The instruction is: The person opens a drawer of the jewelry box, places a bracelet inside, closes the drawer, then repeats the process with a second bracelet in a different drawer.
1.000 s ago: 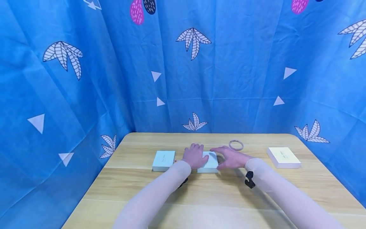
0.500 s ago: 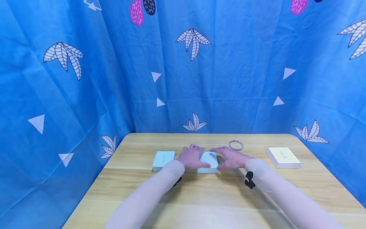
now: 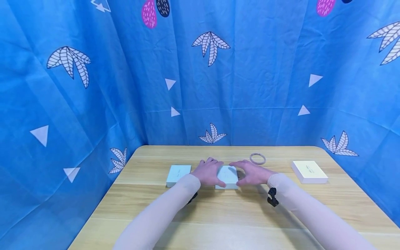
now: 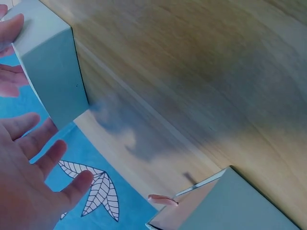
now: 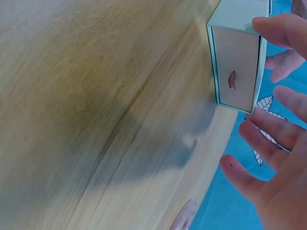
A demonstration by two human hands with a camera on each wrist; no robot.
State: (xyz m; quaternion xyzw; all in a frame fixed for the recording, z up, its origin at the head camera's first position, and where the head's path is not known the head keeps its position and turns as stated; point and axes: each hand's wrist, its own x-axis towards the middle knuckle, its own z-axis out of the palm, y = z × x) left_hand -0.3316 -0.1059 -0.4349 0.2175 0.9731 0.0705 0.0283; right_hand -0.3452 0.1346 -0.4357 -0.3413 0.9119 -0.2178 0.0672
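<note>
Hands (image 3: pixel 210 172) (image 3: pixel 251 172) flanking one of three boxes (image 3: pixel 227 176); one ring (image 3: pixel 257 158).

Staged booth: curtain (image 3: pixel 200 86), table (image 3: pixel 218 215).

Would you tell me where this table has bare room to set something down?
The near half of the table, in front of the boxes, is bare apart from the forearms. A gap lies between the ring and the cream box. It is crowded around the middle box, flanked by left hand, right hand and left box.
</note>
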